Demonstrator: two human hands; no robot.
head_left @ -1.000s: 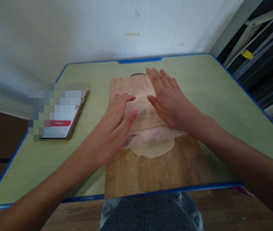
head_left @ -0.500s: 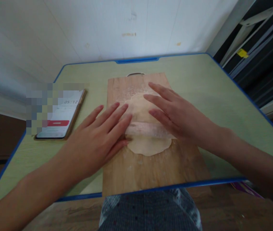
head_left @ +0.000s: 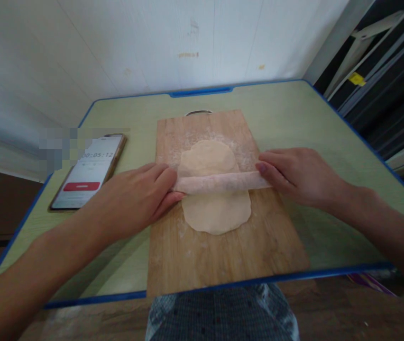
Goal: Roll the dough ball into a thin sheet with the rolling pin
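Observation:
A pale, floured rolling pin (head_left: 219, 182) lies crosswise over a thin, flat sheet of dough (head_left: 216, 213). My left hand (head_left: 145, 189) is closed round the pin's left end, and my right hand (head_left: 290, 175) grips its right end. The dough shows both beyond the pin and on the near side, with an uneven rounded edge. Beneath it is a wooden cutting board (head_left: 188, 265), dusted with flour around the dough's far side.
The board rests on a pale green table (head_left: 280, 113) with a blue rim, its near end reaching the front edge. To the left lies a phone (head_left: 84, 180) showing a timer. A white wall (head_left: 152, 47) stands behind the table.
Both hands were spread with fingers extended over the pin and dough. They have moved apart to the pin's ends and closed round them.

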